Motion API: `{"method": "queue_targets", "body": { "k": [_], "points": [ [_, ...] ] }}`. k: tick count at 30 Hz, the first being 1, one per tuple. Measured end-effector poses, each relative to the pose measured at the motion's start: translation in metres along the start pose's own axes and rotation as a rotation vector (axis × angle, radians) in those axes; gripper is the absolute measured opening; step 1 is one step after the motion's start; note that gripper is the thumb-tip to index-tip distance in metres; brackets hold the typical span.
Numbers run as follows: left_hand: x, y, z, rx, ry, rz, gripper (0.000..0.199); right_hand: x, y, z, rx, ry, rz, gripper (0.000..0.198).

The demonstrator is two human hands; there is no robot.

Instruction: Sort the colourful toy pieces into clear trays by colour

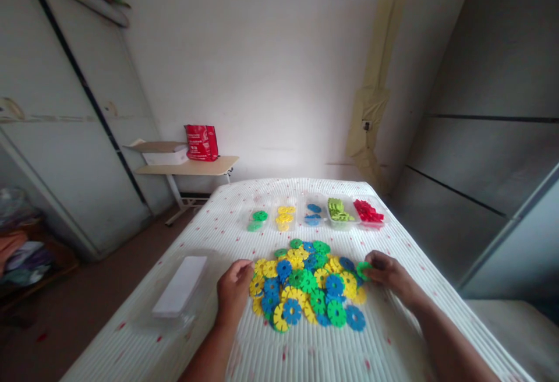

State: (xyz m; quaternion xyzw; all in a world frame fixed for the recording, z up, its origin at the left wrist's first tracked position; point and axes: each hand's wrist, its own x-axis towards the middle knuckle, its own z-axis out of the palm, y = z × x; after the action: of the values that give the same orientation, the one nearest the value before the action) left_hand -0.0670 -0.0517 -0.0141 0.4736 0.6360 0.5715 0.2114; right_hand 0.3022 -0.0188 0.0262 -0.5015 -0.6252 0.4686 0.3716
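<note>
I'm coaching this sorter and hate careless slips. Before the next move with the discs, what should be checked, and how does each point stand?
1. Right hand has a grip on a green disc: ok.
2. Left hand is free of any disc: cannot tell; its fingertips are at the pile's edge.
3. Pile lies between the hands: ok.
4. Pile is all one colour: not ok; green, blue and yellow are mixed.
5. Boxes beyond the pile show one colour each: ok.
6. White slab is apart from the left hand: ok.
</note>
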Motion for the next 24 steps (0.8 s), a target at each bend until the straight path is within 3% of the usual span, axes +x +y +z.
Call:
{"method": "queue_targets", "body": {
  "k": [5,10,14,24],
  "points": [
    [0.001,-0.005,0.001,0.002,-0.003,0.002,0.025,0.032,-0.01,0.013,0.027,0.076,-0.087,0.026],
    [0.0,0.0,0.0,0.015,-0.016,0.01,0.026,0.075,-0.018,0.045,-0.408,-0.001,-0.091,0.03],
    [-0.002,0.007,-0.001,0.041,-0.019,0.01,0.027,0.1,-0.019,0.062,-0.588,-0.032,-0.082,0.038],
    [-0.002,0.004,0.0,0.048,-0.035,0.027,0.027,0.115,-0.023,0.066,-0.834,-0.132,-0.053,0.03]
  ]
}}
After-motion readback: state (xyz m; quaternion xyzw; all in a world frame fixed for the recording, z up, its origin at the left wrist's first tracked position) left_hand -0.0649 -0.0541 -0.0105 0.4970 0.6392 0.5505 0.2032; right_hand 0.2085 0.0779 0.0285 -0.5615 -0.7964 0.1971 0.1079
